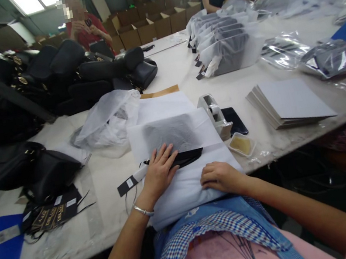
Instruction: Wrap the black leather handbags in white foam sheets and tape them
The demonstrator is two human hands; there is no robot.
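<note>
In front of me a black bag (186, 158) lies under white tissue paper (167, 121), its dark shape showing through the upper fold. A strip of the bag stays uncovered across the middle. My left hand (161, 169) rests flat on the paper and the bag's edge, fingers spread. Curled on the near part of the paper is my right hand (219, 177); its fingertips seem to grip the paper's edge, though they are partly hidden. A black hang tag (127, 185) with a white label sticks out left of the bag.
Black bags (84, 73) are heaped at the left. Right of the paper stand a tape dispenser (215, 115), a phone (234, 121), a small tub (242, 144) and stacked grey boards (294, 100). Wrapped bags (228, 45) line up behind. Two people are across the table.
</note>
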